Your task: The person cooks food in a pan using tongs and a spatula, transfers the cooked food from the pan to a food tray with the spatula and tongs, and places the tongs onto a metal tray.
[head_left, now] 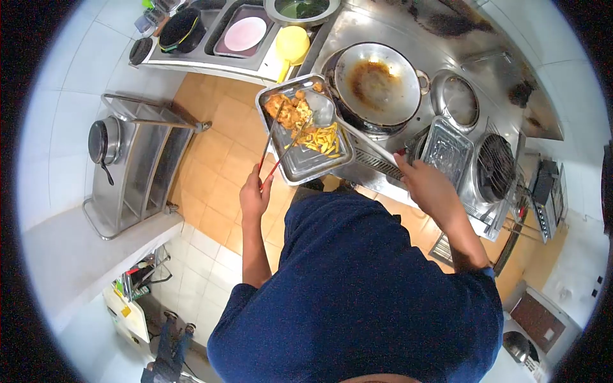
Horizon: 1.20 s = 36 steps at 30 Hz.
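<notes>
My left hand [255, 195] is closed around a pair of thin, red-handled tongs [269, 143]. Their tips reach into a rectangular metal tray [299, 173], touching or just above browned fried pieces [287, 115] beside yellow fries [322, 139]. My right hand [431, 191] grips the end of a long-handled metal utensil [377, 145], which slants toward the tray's right side. I cannot make out its head clearly. Just beyond the tray, a large wok [377, 86] with brown residue sits on the stove.
Right of the wok are a round metal pan [454, 99], another metal tray [447, 153] and a burner with a black grate [493, 167]. A yellow dipper [292, 46] lies near the sink. On the left stands a metal trolley [134, 169]. Another person's legs [169, 341] show behind.
</notes>
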Available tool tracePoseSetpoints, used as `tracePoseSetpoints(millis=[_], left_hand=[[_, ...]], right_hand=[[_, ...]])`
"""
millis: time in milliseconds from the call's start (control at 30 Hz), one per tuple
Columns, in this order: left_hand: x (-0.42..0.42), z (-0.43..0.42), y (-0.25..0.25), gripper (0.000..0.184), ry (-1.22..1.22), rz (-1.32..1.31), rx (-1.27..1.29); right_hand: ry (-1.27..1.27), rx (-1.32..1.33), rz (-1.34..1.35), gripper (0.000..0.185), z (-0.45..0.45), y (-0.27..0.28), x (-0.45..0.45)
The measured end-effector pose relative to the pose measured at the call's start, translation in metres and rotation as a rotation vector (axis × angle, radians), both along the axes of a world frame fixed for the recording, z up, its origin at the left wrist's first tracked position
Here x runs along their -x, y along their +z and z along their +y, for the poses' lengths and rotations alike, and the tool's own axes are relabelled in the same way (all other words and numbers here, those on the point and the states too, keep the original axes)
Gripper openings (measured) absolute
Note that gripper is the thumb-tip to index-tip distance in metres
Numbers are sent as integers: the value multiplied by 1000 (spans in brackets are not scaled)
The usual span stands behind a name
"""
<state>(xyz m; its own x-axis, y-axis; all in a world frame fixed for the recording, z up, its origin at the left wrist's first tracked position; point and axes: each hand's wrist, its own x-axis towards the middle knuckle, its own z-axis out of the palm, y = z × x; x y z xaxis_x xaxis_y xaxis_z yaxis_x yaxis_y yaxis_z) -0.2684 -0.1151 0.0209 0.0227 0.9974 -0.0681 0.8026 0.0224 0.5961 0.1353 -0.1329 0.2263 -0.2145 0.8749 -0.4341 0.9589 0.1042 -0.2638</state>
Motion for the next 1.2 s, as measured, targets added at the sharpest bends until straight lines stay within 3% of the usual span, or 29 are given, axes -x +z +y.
tracePoseSetpoints(millis=[300, 667, 967, 1067, 1200], left_hand=[[11, 13, -10, 50, -56, -101, -109], [6, 28, -14, 49, -191, -32, -142], [8, 28, -10, 50, -150, -77, -127], [13, 31, -8, 47, -108, -145, -136], [14, 49, -3, 43, -5, -449, 27]], right_hand=[[-156, 67, -133, 46, -13, 27, 3], [-201, 32, -84, 47, -27, -8, 4], [-240, 69, -116, 47, -31, -14, 16], [-231, 57, -93, 49, -32, -19, 16], [-238, 48, -61, 52, -39, -23, 14]])
